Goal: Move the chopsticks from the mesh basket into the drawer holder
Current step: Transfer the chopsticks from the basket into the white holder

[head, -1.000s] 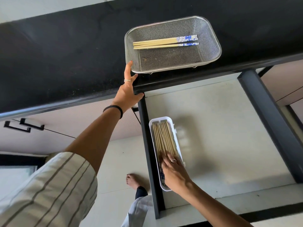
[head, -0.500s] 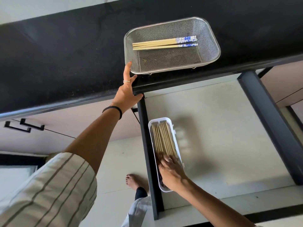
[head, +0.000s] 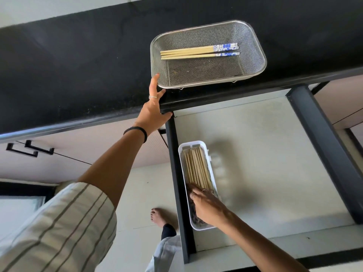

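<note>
Black stone table [head: 68, 75] across the top of the view, seen from above, with pale cabinet fronts and black handles [head: 29, 149] below its edge at left. On the table near its front edge, a rectangular metal mesh basket [head: 253, 54]. Inside the basket, toward its far side, a few wooden chopsticks [head: 188, 52] lying side by side, blue-and-white patterned ends pointing right. Below the table edge, an open drawer [head: 265, 163] with dark sides and a pale bare floor. Against the drawer's left wall, a narrow white drawer holder [head: 213, 174] packed with more chopsticks [head: 196, 167] lying lengthwise. Left hand [head: 152, 112] reaching up onto the table edge, fingers straight and spread, ring on one finger, one fingertip touching the basket's near left corner, gripping nothing; black band on the wrist, striped sleeve [head: 59, 228] lower left. Right hand [head: 208, 207] lying over the near end of the holder, fingers extended and resting on the chopsticks there, palm down; hard to tell whether any stick is pinched underneath. Bare foot [head: 158, 215] on the light floor beside the drawer.
</note>
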